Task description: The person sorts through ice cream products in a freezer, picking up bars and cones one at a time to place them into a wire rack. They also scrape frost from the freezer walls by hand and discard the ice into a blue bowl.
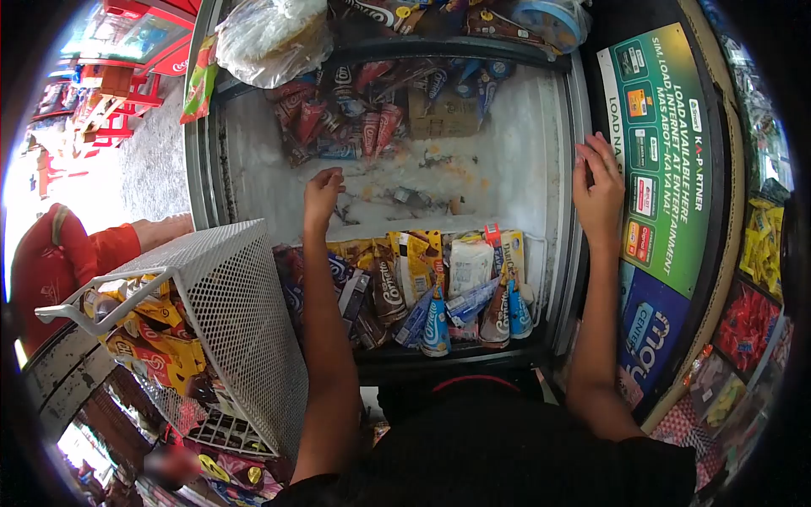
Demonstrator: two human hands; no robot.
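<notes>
My left hand (323, 196) reaches into the open chest freezer, over its frosty floor (405, 182). Its fingers curl together, and whatever they hold, if anything, is too small to make out. Dark and orange scraps (412, 198) lie on the frost to its right. Beyond it sits a pile of wrapped ice cream cones (372, 127) beside a cardboard piece (443, 114). My right hand (598, 182) rests with fingers extended on the freezer's right rim (577, 110), holding nothing. Near my body, a row of Cornetto cones (435, 325) and other wrapped ice creams stands in the freezer.
At left, a white wire basket (241, 313) of yellow-wrapped ice creams stands tilted at the freezer's edge. A plastic-wrapped bundle (274, 38) and a blue-lidded tub (545, 24) sit at the far end. A green sign (663, 152) lies at right. Another person's red sleeve (114, 247) shows at left.
</notes>
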